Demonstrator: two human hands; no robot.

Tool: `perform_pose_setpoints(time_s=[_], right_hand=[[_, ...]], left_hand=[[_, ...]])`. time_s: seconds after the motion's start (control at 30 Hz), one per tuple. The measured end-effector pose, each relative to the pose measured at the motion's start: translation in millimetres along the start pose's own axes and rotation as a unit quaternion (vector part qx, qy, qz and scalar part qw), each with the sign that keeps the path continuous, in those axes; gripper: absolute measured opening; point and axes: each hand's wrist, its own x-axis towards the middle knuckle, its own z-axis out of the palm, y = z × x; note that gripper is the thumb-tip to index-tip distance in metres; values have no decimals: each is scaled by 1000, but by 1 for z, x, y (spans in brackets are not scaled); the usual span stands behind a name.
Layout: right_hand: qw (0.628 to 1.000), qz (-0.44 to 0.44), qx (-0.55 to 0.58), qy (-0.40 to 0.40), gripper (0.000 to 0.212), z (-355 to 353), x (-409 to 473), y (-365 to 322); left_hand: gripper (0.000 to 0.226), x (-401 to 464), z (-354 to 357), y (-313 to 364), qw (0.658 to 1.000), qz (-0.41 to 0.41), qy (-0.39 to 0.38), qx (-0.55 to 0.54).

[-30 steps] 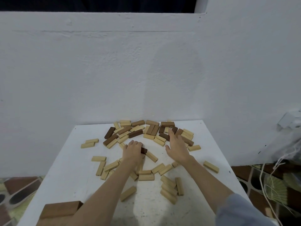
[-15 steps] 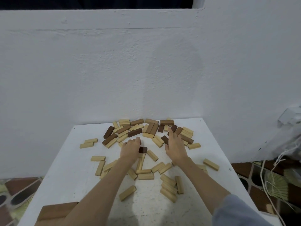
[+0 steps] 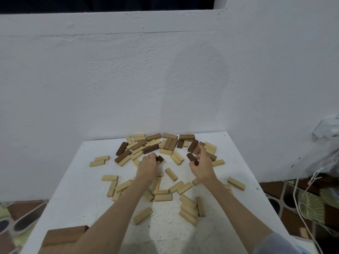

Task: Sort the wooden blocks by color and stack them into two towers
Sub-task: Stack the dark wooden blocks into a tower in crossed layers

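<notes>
Light blocks [image 3: 171,174] between hands [image 3: 148,165]

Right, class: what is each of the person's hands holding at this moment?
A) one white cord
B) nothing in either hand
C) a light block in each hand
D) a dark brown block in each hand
D: the left hand grips one dark brown block and the right hand pinches another dark block.
</notes>
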Motion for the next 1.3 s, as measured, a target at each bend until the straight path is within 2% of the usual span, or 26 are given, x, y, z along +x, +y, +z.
perform_pose_setpoints(time_s=[0.1, 0.17, 0.23, 0.3, 0.4, 0.47, 0.53, 0.6, 0.73, 0.8, 0.87, 0.97, 1.03, 1.13, 1.3], right_hand=[[985, 73, 153, 29, 53, -12, -4, -1], [955, 131, 264, 34, 36, -20, -5, 2], [927, 157, 340, 22, 28, -28, -8, 4], [910, 163, 382, 11, 23, -33, -12, 8], [901, 166, 400, 3, 12, -32, -21, 11], [912, 153, 379, -4, 5, -30, -28, 9], [920, 145, 365, -14, 14, -28, -36, 8], [921, 141, 363, -18, 15, -28, -42, 4], [916, 145, 374, -23, 10, -26, -49, 0], [914, 147, 377, -22, 5, -26, -53, -1], [914, 149, 377, -19, 5, -26, -56, -1], [908, 150, 392, -16, 10, -22, -64, -4], [901, 150, 406, -19, 14, -18, -69, -9], [892, 174, 416, -19, 20, -15, -75, -18], [895, 192, 401, -46, 32, -19, -98, -31]], left_hand=[[24, 6, 0, 9, 988, -52, 66, -126], [26, 13, -4, 10, 983, -61, 102, -143], [34, 18, -11, 7, 987, -34, 112, -114], [44, 25, -15, 0, 996, 2, 93, 1], [40, 34, -13, -7, 989, 2, 72, 132], [37, 38, -9, -9, 988, -23, 71, 137], [36, 41, -4, -10, 988, -40, 60, 136], [31, 41, 0, -9, 987, -46, 49, 148], [23, 34, 4, -5, 986, -40, 75, 141], [19, 29, 7, 1, 990, -68, 105, 66], [19, 21, 8, 11, 979, -115, 148, -81], [31, 3, 1, 36, 921, -185, 166, -300], [39, -11, -6, 54, 872, -235, 151, -401], [44, -31, -12, 70, 826, -269, 121, -481], [29, -71, -16, 77, 810, -228, 70, -535]])
